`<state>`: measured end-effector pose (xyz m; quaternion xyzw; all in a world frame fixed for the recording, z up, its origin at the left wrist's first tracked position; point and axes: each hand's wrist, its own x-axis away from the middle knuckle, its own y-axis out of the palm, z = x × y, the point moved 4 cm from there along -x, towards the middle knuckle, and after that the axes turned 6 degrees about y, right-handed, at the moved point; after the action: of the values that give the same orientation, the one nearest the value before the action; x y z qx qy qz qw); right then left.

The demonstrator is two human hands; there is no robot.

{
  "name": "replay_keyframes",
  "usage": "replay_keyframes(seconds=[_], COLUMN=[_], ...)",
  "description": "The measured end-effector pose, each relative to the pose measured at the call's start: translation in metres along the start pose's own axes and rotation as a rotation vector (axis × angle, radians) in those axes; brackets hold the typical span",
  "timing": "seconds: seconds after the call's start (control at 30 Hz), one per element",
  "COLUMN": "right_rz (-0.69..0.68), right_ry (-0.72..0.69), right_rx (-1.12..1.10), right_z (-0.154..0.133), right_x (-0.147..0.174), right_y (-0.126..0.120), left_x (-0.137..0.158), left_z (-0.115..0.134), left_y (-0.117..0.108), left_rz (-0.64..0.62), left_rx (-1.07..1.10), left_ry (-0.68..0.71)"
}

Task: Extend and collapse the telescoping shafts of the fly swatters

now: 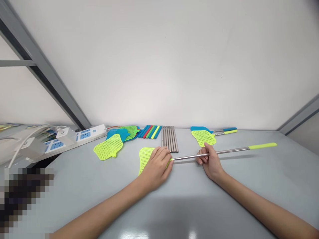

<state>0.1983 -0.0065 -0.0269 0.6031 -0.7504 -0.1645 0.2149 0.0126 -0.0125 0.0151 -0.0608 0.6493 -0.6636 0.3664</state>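
A yellow-green fly swatter [146, 156] with a long metal telescopic rod [184, 157] lies across the front of me, its yellow-green handle [263, 146] out to the right. My left hand [159, 164] is closed over the neck where the perforated head joins the rod, hiding part of the head. Around the middle of the rod, my right hand [210, 162] is closed with the thumb pointing up. Beyond it lie two other swatters, one with a blue head [199, 128] and one with a yellow-green head [203, 137].
Several metal rods [169, 139] lie side by side near the wall, beside a row of coloured handles [151, 131]. Loose swatter heads [108, 147] are piled to their left. A white power strip [91, 133] with plugs and cables runs along the left of the grey table [194, 205].
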Motion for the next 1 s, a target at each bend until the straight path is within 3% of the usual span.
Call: replay_keyframes(seconds=[0.13, 0.27, 0.33, 0.4, 0.53, 0.67, 0.83, 1.0], right_rz=[0.014, 0.030, 0.123, 0.263, 0.385, 0.400, 0.377, 0.353], right_ry=[-0.013, 0.089, 0.172, 0.381, 0.472, 0.426, 0.350, 0.248], right_rx=[0.041, -0.116, -0.292, -0.437, -0.463, -0.494, -0.515, -0.557], right_z=[-0.007, -0.010, -0.013, -0.013, -0.028, -0.039, -0.038, -0.036], right_x=[-0.004, -0.008, -0.013, -0.017, -0.024, -0.025, -0.023, -0.019], right_y=[-0.004, -0.003, -0.008, -0.016, -0.031, -0.027, -0.008, -0.003], left_x=[-0.002, -0.001, -0.001, -0.001, -0.002, -0.002, 0.000, -0.005], left_z=[0.002, 0.004, 0.003, 0.002, 0.002, 0.004, 0.002, 0.000], left_y=[-0.001, 0.000, 0.000, 0.000, 0.001, 0.004, 0.010, 0.004], left_rz=[-0.005, -0.035, -0.054, -0.081, -0.153, -0.202, -0.292, -0.258], left_rx=[0.008, 0.017, 0.011, -0.011, -0.070, -0.064, 0.075, 0.169], left_ry=[0.032, 0.059, 0.059, 0.061, 0.075, 0.054, -0.084, -0.182])
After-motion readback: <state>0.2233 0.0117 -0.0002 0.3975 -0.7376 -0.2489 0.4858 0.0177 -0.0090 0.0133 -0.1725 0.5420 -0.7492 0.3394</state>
